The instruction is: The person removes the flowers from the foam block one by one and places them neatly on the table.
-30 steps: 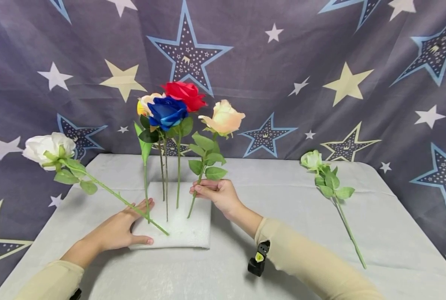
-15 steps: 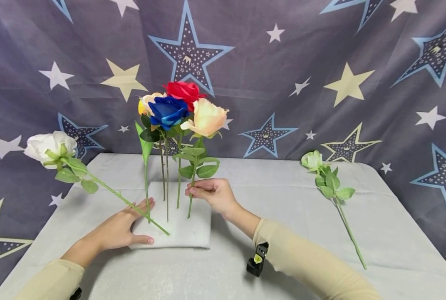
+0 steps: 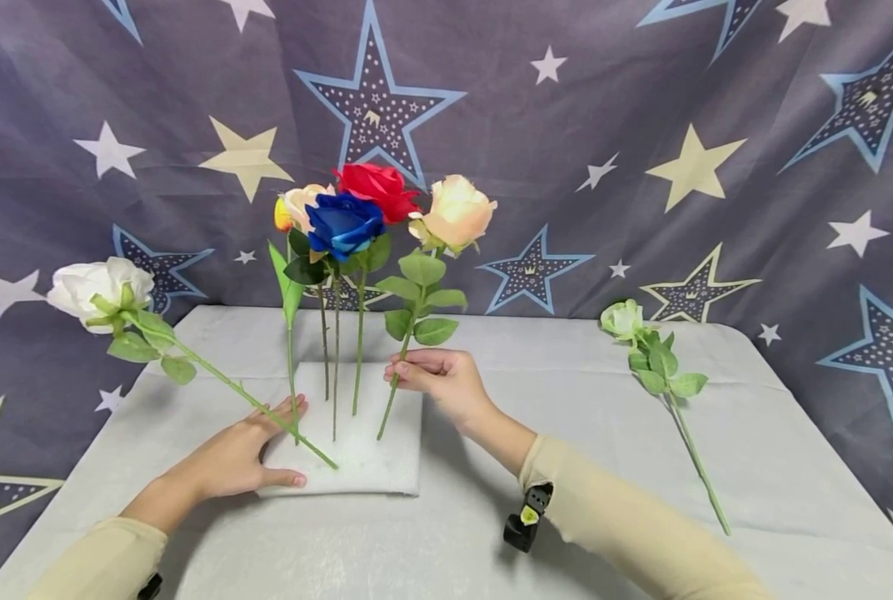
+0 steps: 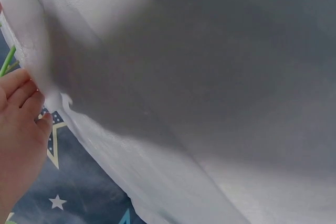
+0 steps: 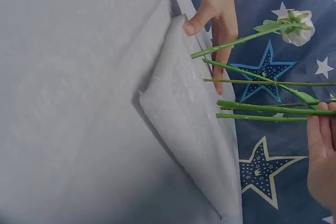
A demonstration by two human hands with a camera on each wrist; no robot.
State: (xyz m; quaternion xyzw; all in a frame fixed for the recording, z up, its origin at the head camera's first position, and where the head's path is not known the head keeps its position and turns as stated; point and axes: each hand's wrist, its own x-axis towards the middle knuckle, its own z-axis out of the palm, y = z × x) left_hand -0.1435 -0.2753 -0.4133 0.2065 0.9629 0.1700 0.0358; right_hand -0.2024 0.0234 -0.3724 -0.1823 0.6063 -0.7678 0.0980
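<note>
In the head view my right hand (image 3: 446,385) pinches the stem of a peach rose (image 3: 457,215) between thumb and fingers. Its stem end meets the white foam block (image 3: 379,475), and the flower leans right. Spread fingers of my left hand (image 3: 232,457) rest along the block's left side, the thumb at its front edge. Standing in the block are a blue rose (image 3: 345,227), a red rose (image 3: 379,192), a pale peach flower (image 3: 304,204) and a yellow-orange flower (image 3: 282,213), mostly hidden. A white rose (image 3: 105,292) slants far left, its stem passing over my left fingers.
A pale green rose (image 3: 622,321) lies on the grey-white tablecloth (image 3: 566,433) at the right, its stem pointing toward the front. Close behind the table hangs a dark curtain (image 3: 491,150) printed with stars.
The peach rose first tipped left toward the blue and red roses, then swung back right, my right hand moving with it. The blue and red blooms shifted slightly right. My left hand stayed put.
</note>
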